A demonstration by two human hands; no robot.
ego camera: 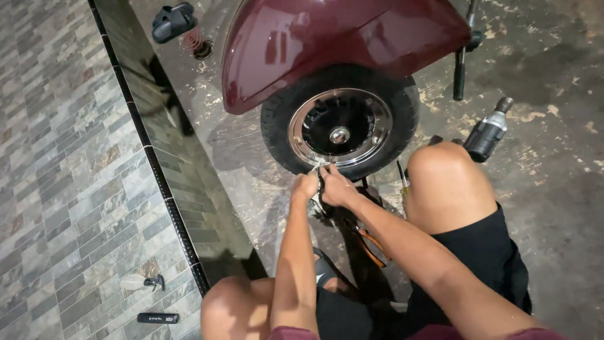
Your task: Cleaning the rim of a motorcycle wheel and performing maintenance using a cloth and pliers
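1. The left hand (304, 186) and the right hand (336, 186) are close together, just touching, at the lower edge of the scooter wheel (340, 123). Both seem closed on a small dark part between them, but I cannot tell exactly what it is.
2. The hands meet at the chrome rim (314, 157), probably because the part sits low on the wheel, just beyond the fingers.
3. Above the hands the maroon fender (327, 44) hangs over the tyre, so room upward is small.
4. To the right of the right hand, behind the raised knee (443, 179), an impact wrench (487, 133) lies on the concrete floor (553, 189), well apart.
5. Below the right wrist lie pliers with orange handles (372, 245).
6. Left of the left hand, the tiled step (157, 164) leaves only a narrow strip of floor.
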